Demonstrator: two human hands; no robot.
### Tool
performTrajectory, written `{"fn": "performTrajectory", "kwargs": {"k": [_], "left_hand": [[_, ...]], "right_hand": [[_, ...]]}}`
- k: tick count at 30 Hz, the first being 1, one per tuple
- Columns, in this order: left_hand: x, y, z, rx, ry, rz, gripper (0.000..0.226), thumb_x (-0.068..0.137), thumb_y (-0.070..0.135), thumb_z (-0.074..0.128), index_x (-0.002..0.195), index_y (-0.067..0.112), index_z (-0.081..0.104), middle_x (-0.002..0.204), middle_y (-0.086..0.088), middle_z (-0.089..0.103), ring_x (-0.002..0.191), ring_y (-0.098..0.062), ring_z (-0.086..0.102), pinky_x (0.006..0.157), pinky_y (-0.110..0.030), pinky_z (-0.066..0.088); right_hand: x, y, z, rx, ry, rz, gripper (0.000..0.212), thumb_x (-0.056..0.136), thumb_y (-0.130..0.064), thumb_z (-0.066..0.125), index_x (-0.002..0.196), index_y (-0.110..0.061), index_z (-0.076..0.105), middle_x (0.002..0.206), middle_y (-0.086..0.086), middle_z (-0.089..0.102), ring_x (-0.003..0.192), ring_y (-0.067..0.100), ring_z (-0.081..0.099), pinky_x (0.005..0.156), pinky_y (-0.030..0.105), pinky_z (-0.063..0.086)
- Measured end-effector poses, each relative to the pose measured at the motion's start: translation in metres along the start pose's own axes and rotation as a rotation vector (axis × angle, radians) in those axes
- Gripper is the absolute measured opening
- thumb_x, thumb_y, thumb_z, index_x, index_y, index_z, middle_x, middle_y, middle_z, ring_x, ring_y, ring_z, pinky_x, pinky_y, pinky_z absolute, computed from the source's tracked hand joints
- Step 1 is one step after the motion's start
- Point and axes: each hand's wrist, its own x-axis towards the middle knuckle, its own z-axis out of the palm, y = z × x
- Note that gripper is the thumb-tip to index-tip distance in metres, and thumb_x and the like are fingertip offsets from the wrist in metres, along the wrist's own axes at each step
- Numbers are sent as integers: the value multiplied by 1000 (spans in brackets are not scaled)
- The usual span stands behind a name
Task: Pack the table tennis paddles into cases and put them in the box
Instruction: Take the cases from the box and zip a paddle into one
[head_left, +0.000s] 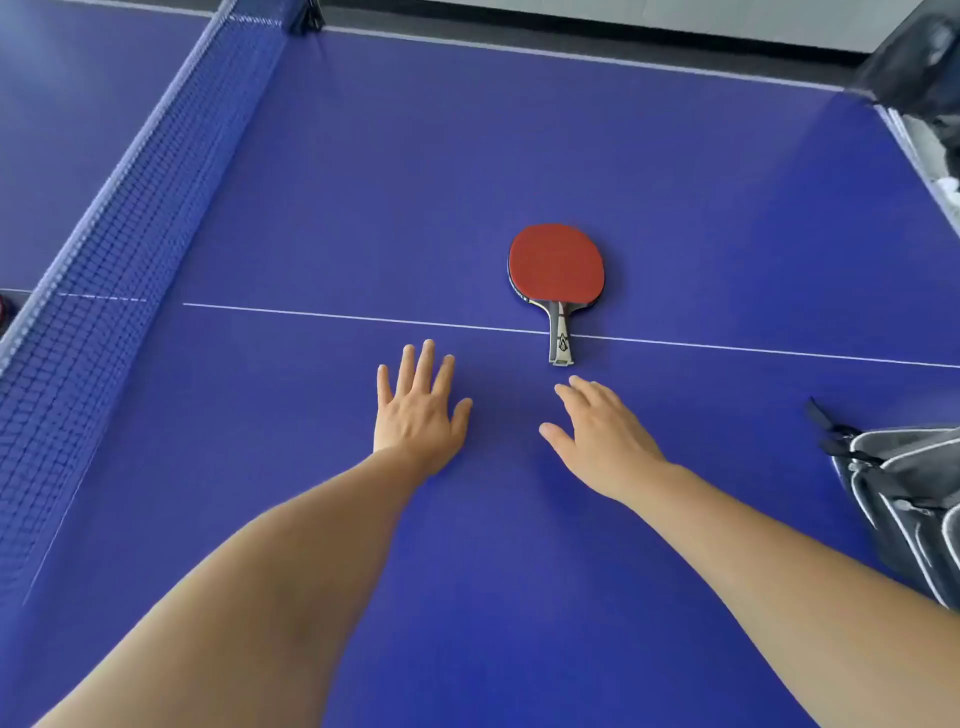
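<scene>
A table tennis paddle (557, 270) with a red rubber face lies flat on the blue table (363, 182), its handle pointing toward me across the white centre line. My right hand (602, 434) hovers just below the handle's end, fingers straight and loosely spread, holding nothing. My left hand (418, 408) is stretched out to the left of it, fingers spread, palm down over the table, also holding nothing. A grey and black paddle case (904, 499) with white piping lies at the right edge, partly cut off by the frame.
The net (130, 218) runs along the left side. At the far right corner a dark object (919, 57) and some pale items sit beyond the table's edge. A small red thing (4, 312) shows behind the net at far left.
</scene>
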Motion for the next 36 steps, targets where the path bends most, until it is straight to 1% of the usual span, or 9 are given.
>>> {"fn": "performTrajectory", "kwargs": {"k": [3, 6, 9, 11, 14, 18, 22, 27, 36], "left_hand": [[19, -8, 12, 21, -16, -9, 68, 97, 61, 17, 157, 30, 10, 166, -2, -7, 151, -25, -15, 119, -58, -7], [27, -12, 21, -15, 5, 2, 69, 95, 63, 15, 157, 33, 10, 166, -3, -2, 152, -25, -14, 119, -58, -8], [28, -14, 23, -12, 7, 5, 69, 94, 64, 15, 157, 33, 9, 166, -2, -2, 152, -25, -14, 119, -58, -9], [28, -15, 25, -20, 1, 1, 69, 95, 64, 16, 157, 33, 9, 166, -2, -3, 151, -25, -15, 118, -58, -9], [29, -17, 26, -17, 10, 6, 69, 95, 63, 16, 157, 33, 8, 167, -3, -4, 151, -25, -16, 118, -58, -9], [30, -17, 28, -24, 20, 9, 69, 95, 63, 17, 157, 33, 10, 167, -3, -2, 152, -26, -14, 118, -58, -9], [31, -17, 27, -40, 20, 14, 69, 95, 62, 18, 157, 32, 11, 167, -4, -2, 152, -27, -14, 118, -58, -10], [32, -19, 27, -54, 20, 16, 69, 95, 63, 20, 156, 31, 14, 166, -5, 1, 152, -28, -12, 119, -59, -7], [27, -22, 21, -97, 5, 34, 69, 93, 62, 27, 155, 30, 21, 166, -6, 6, 152, -27, -9, 119, -59, -7]], "right_hand": [[41, 2, 4, 2, 99, 28, 63, 100, -50, 43, 151, -15, 31, 157, 2, 28, 143, 22, 26, 110, 37, 34], [85, 3, 8, -19, 213, 66, 60, 96, -53, 48, 140, -12, 43, 140, 7, 45, 126, 27, 42, 95, 39, 46], [119, -2, 10, -1, 326, 224, 61, 91, -59, 52, 122, -7, 50, 121, 13, 50, 110, 31, 48, 84, 40, 48], [138, -8, 10, 61, 312, 387, 68, 88, -66, 52, 120, -5, 48, 119, 15, 49, 111, 32, 49, 80, 42, 48], [162, -12, 13, 195, 263, 582, 77, 87, -68, 53, 126, -3, 45, 124, 16, 46, 115, 34, 50, 77, 43, 46], [185, -11, 11, 323, 287, 662, 67, 92, -51, 60, 131, -1, 42, 132, 18, 45, 121, 37, 49, 87, 47, 47], [197, -12, 6, 421, 292, 758, 56, 96, -38, 59, 134, -2, 40, 136, 18, 46, 123, 38, 49, 92, 47, 46], [167, -17, 9, 471, 300, 723, 42, 100, -32, 53, 127, -4, 38, 121, 12, 60, 105, 36, 61, 72, 39, 44], [19, -45, 39, 450, 319, 582, 34, 98, -40, 54, 110, -9, 43, 86, -1, 57, 78, 27, 61, 63, 40, 52]]}}
